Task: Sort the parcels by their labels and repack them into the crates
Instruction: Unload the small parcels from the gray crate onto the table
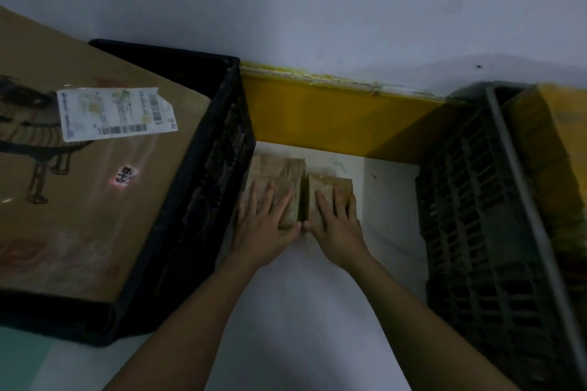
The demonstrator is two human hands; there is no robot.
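Floor: white floor [317,311] running to a yellow skirting [333,117], frame centre.
Crates: black crate [190,200] left, grey crate [476,232] right.
Left hand [263,228]: lying flat, fingers straight, on larger parcel [286,174].
Right hand [336,228]: pressing flat on smaller parcel [330,186] alongside.

We're in a dim parcel-sorting or storeroom corner: 2 slatted plastic crates, a black crate [197,200] and a grey crate [476,232], stand on a white floor [317,311] w/ a cardboard box [95,184] bearing a barcoded shipping label [116,113], by a bare wall [317,3] w/ a yellow base strip [333,117].
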